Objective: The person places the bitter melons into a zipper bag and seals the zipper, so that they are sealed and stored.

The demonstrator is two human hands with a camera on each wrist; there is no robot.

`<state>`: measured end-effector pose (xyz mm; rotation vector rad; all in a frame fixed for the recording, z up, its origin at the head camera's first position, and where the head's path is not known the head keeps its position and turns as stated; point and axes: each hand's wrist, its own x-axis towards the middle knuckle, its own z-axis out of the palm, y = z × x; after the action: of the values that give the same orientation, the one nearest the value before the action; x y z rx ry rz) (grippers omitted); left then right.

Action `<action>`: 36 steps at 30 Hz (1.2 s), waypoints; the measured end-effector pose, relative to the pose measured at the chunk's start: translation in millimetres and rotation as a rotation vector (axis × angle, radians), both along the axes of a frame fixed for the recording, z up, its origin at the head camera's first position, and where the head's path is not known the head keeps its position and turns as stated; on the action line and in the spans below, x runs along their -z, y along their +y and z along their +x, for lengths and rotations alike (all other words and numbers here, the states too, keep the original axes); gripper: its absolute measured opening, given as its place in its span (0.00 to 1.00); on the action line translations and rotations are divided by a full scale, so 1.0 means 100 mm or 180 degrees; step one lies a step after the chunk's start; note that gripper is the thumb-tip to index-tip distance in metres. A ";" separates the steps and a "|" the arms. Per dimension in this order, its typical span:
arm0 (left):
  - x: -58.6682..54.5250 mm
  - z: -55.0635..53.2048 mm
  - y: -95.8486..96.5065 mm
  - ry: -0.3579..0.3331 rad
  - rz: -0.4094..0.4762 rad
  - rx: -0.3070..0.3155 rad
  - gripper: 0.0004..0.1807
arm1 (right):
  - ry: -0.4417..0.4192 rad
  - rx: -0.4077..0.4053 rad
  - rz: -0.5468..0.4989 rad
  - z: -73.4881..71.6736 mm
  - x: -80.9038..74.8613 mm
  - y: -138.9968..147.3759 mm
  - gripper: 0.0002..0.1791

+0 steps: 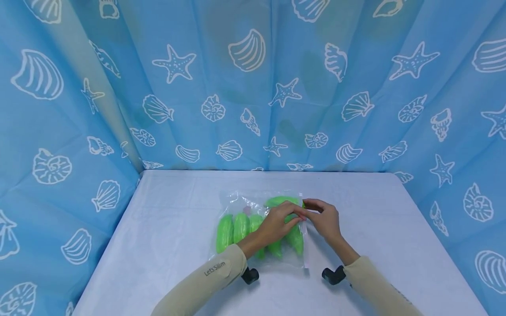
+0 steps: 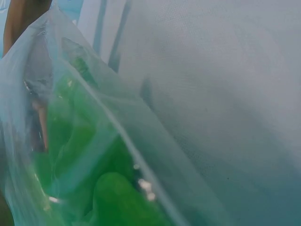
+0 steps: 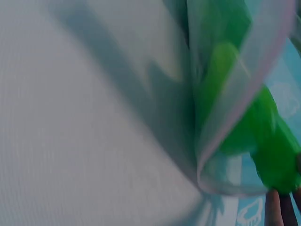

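A clear plastic bag (image 1: 241,199) lies on the table with several long, rounded, bright green pieces (image 1: 225,233) inside, some with tapering ends. My left hand (image 1: 277,223) reaches over the bag and pinches its right edge, close to the other hand. At that same edge, my right hand (image 1: 325,218) has its fingers around the end of a green piece (image 3: 275,157), which passes through the bag's mouth in the right wrist view. Fingertips (image 3: 273,207) of that hand show at the lower right there. The left wrist view shows the bag's side (image 2: 108,113) raised and slanting.
A white cloth covers the table (image 1: 178,193). Blue curtains (image 1: 213,83) with white shell and starfish prints stand behind it and at both sides. Black wrist-camera mounts (image 1: 334,275) stick out below both wrists, and beige sleeves (image 1: 205,281) cover the forearms.
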<state>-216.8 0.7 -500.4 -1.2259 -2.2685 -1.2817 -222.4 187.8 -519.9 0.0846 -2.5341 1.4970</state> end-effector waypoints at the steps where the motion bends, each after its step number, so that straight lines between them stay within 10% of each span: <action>1: 0.00 0.00 0.00 -0.0006 0.0007 0.0001 0.10 | 0.0025 0.0056 -0.0029 0.01 0.00 -0.02 0.17; 11: 0.00 0.00 0.00 0.0031 0.0074 0.0028 0.08 | 0.0128 0.0268 0.0019 0.01 0.05 -0.11 0.15; 36: 0.05 0.02 -0.01 0.0020 0.0007 0.0037 0.08 | -0.0338 -0.0399 0.0272 0.07 0.06 -0.18 0.03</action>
<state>-215.1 0.0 -505.1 -1.2425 -2.2582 -1.2821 -215.2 169.8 -526.2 0.1845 -2.7237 1.4734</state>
